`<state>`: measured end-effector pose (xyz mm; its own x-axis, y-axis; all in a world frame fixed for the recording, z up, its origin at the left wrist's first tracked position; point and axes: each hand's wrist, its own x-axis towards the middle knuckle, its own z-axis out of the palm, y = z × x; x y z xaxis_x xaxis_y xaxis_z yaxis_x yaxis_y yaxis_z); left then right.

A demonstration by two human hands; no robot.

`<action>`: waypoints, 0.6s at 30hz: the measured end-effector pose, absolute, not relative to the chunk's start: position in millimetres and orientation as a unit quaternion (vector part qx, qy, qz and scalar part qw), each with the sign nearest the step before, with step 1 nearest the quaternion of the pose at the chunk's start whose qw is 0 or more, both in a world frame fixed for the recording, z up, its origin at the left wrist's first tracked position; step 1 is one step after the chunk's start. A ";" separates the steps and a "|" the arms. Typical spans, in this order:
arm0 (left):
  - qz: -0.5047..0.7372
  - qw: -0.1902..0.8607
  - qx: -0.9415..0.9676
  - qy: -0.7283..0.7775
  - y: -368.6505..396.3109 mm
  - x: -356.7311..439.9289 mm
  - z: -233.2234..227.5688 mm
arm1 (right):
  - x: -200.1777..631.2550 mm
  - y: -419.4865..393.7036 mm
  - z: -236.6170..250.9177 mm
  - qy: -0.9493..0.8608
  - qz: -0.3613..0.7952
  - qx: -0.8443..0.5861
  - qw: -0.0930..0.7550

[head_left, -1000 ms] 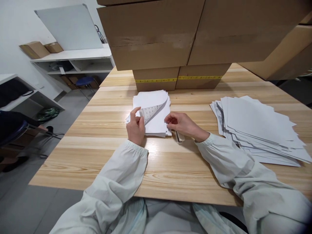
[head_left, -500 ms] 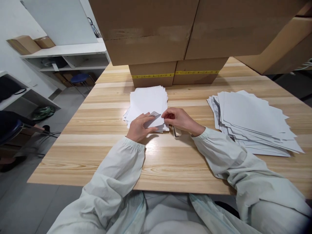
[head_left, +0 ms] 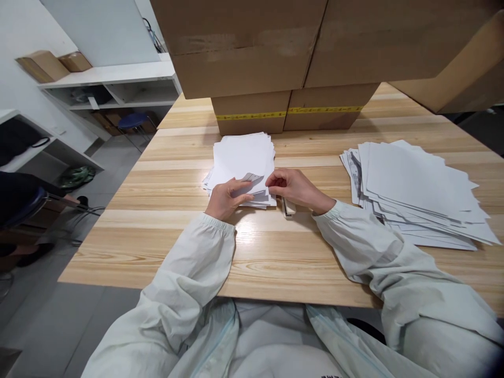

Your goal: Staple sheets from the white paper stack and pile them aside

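— Fingers first: our left hand (head_left: 226,199) lies flat and spread on the near edge of the small paper stack (head_left: 243,160), pinning it so the sheets stay squared.

— And our right hand (head_left: 291,188)?

— At three o'clock from the left, thumb and forefinger pinched on the lifted corner of the top sheet (head_left: 252,178), peeling it off the pile. A stapler (head_left: 289,206) lies half under its palm, kept within reach.

— Further out?

— At three o'clock, well apart, a loosely fanned pile of larger sheets (head_left: 413,194) sits on the wooden table (head_left: 275,252). At twelve o'clock, stacked cardboard boxes (head_left: 252,110) stand just beyond our small stack.
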<state>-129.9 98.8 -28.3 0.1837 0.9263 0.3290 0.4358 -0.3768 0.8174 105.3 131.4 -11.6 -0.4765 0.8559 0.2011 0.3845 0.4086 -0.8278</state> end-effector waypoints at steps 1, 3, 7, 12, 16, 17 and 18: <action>0.419 0.289 0.711 0.485 98.5 -130.0 -27.7 | 105.2 131.2 -11.4 -0.777 0.368 -0.399 0.320; 0.413 0.289 0.708 0.494 98.4 -130.4 -26.9 | 104.9 130.7 -10.8 -0.778 0.364 -0.398 0.321; 0.413 0.277 0.714 0.493 98.7 -130.2 -28.1 | 104.0 130.9 -10.9 -0.776 0.371 -0.397 0.319; 0.439 0.193 0.716 0.507 97.8 -126.2 -33.2 | 107.6 131.7 -5.3 -0.778 0.382 -0.393 0.307; 0.552 -0.003 0.642 0.532 92.8 -123.1 -28.2 | 111.1 121.4 16.4 -0.744 0.363 -0.433 0.356; 0.566 -0.049 0.636 0.522 89.7 -121.9 -25.5 | 110.8 117.6 22.9 -0.722 0.386 -0.441 0.367; 0.571 -0.082 0.643 0.504 85.7 -120.1 -22.7 | 109.9 114.0 28.8 -0.694 0.430 -0.442 0.371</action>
<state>-120.1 85.7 -22.7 -0.1606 0.5534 0.8173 0.7416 -0.4787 0.4699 109.9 114.0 28.8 -0.3326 0.9333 0.1350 0.2947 0.2389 -0.9252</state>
